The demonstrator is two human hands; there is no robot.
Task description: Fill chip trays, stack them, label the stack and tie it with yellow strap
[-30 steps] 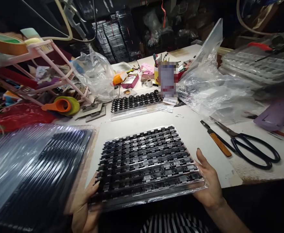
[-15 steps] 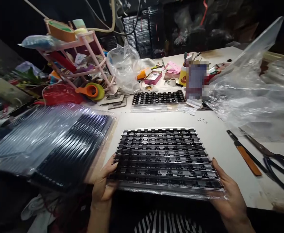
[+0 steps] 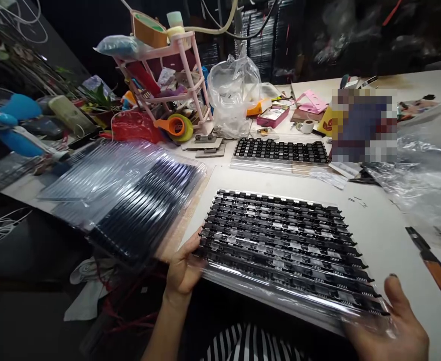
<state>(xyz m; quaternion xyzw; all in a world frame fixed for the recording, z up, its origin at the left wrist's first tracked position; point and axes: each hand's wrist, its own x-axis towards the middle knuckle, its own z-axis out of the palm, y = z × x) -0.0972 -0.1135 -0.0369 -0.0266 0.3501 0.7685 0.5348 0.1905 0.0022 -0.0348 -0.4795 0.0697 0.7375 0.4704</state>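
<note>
A clear plastic tray (image 3: pixel 280 240) filled with rows of small black parts is held above the front edge of the white table, tilted down to the right. My left hand (image 3: pixel 184 265) grips its left edge, thumb on top and fingers under it. At the near right corner is my right hand (image 3: pixel 397 321), its thumb raised off the tray and its blurred fingers partly hidden beneath the corner. To the left lies a stack of filled and clear trays (image 3: pixel 141 195) in shiny plastic.
Another tray of black parts (image 3: pixel 280 150) lies farther back. Behind the stack stands a pink rack (image 3: pixel 190 70) with tape and scoops. An orange-handled knife (image 3: pixel 440 281) lies at right, near clear plastic bags (image 3: pixel 427 150). A blue fan (image 3: pixel 17 120) is at far left.
The view has turned to the left, bringing the fan into sight. The held tray has tilted, its right side lower and nearer. My right thumb has lifted off its edge.
</note>
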